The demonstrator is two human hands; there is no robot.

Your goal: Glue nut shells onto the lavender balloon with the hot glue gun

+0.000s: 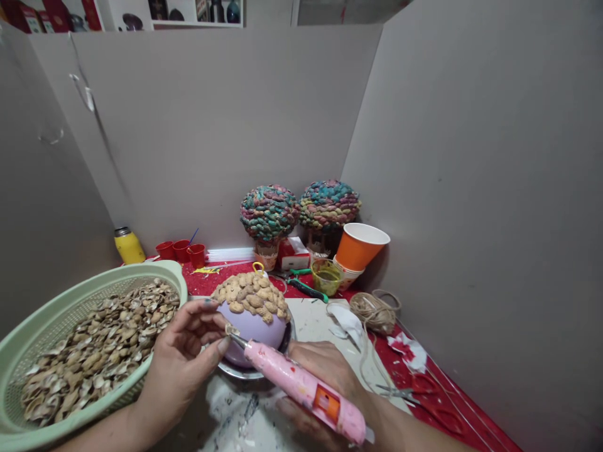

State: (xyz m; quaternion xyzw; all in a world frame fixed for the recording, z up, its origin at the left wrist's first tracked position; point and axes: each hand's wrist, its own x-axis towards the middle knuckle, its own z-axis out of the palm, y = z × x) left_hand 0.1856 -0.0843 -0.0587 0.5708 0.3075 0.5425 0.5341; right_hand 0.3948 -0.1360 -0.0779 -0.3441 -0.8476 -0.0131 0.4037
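A pink hot glue gun (301,383) lies in the closed grip of my right hand (325,370), its metal nozzle pointing up and left. My left hand (188,351) pinches a small peanut shell (230,329) between thumb and fingers, right at the nozzle's tip. Just behind them a light purple ball (242,329), likely a balloon, sits in a metal bowl (245,375). Overlapping peanut shells (254,295) cover the ball's top, while its lower side is bare purple. The glue gun and my hands hide part of the bowl.
A green basket (176,276) full of peanut shells stands at left. Behind are two colourful shell-covered trees (269,213), red cups (181,250), pliers (306,289) and an orange paper cup (360,248). Twine (374,312) and red scissors (438,402) lie at right. Grey panels enclose the table.
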